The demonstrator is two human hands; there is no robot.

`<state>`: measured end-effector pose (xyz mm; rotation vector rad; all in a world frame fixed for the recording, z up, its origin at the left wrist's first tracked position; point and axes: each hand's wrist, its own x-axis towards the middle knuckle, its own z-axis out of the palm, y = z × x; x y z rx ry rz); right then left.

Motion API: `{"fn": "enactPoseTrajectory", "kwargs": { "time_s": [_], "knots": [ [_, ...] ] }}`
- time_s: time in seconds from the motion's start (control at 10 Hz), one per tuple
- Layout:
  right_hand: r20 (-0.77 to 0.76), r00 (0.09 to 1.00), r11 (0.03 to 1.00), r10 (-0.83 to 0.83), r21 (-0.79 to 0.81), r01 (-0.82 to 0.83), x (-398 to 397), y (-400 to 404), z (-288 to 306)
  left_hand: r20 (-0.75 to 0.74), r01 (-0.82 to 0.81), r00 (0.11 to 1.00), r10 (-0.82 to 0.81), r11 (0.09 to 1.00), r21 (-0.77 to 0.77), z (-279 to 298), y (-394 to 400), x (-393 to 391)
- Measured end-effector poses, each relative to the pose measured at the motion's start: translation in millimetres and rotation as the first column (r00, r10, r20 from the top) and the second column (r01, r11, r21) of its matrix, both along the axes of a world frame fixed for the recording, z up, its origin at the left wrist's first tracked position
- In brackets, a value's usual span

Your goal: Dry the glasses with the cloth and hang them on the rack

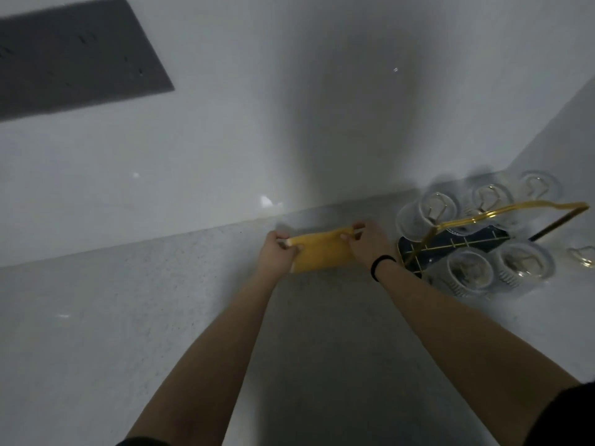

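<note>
While you hold the cloth (pixel 318 254) stretched between both hands above the counter (pixel 96 333), the head view lists as follows. Left hand (pixel 278 252): grip pinched on the cloth's left corner. Right hand (pixel 367 243): grip pinched on the right corner; black band at the wrist. Cloth: yellow, folded, near the wall, just left of the rack (pixel 483 233). Rack: gold wire on a dark base, at the counter's right end. Glasses (pixel 428 212): six appear hung mouth-down on its pegs, three per side, though blur leaves the count unsure. No glass is in hand. Judgement: hanging looks finished; only putting the cloth away seems left.
</note>
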<state>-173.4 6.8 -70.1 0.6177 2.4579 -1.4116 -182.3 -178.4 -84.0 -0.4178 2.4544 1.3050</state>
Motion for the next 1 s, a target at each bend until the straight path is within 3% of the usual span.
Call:
{"fn": "enactPoseTrajectory", "kwargs": {
  "time_s": [0.3, 0.6, 0.8, 1.0],
  "knots": [
    [-0.02, 0.988, 0.987, -0.152, -0.052, 0.151, -83.0, -14.1, -37.4, -0.041, -0.185, 0.982, 0.184, 0.983, -0.02, -31.4, 4.4, -82.7],
    [-0.019, 0.999, 0.999, -0.038, 0.013, 0.038, -74.6, -9.8, -31.7, -0.057, -0.197, 0.979, 0.195, 0.98, -0.018, -24.9, 15.3, -67.3],
    [-0.079, 0.996, 0.999, 0.028, -0.024, -0.03, -26.3, -0.8, 13.4, -0.091, -0.113, 0.99, 0.108, 0.992, -0.053, 18.6, 31.8, -28.2],
    [-0.283, 0.959, 0.995, -0.026, -0.105, -0.003, 34.1, 12.0, 83.4, -0.26, -0.052, 0.965, 0.036, 0.997, -0.056, 82.4, 40.5, 25.5]
  ]
}}
